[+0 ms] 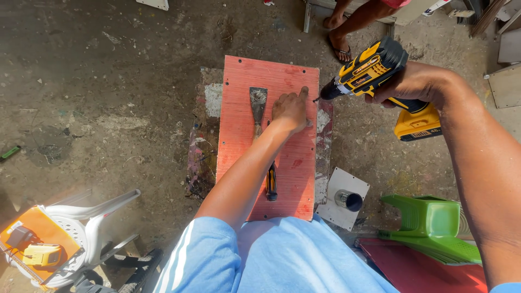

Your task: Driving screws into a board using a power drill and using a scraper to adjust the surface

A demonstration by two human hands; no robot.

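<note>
A red rectangular board (244, 163) lies on a paint-stained stand in front of me. My left hand (290, 111) rests on the board's far right part, index finger stretched toward its edge. My right hand (415, 84) grips a yellow and black cordless drill (374, 73), its bit pointing left and hovering just off the board's right edge near my fingertip. A metal scraper (258, 106) lies on the board next to my left hand. A screwdriver with a black and orange handle (271, 184) lies under my forearm.
Another person's sandalled feet (341, 46) stand beyond the board. A white plate with a short metal tube (347, 199) sits right of the board, a green plastic stool (429, 222) lies further right. A white plastic chair (81, 228) holding a charger stands at lower left.
</note>
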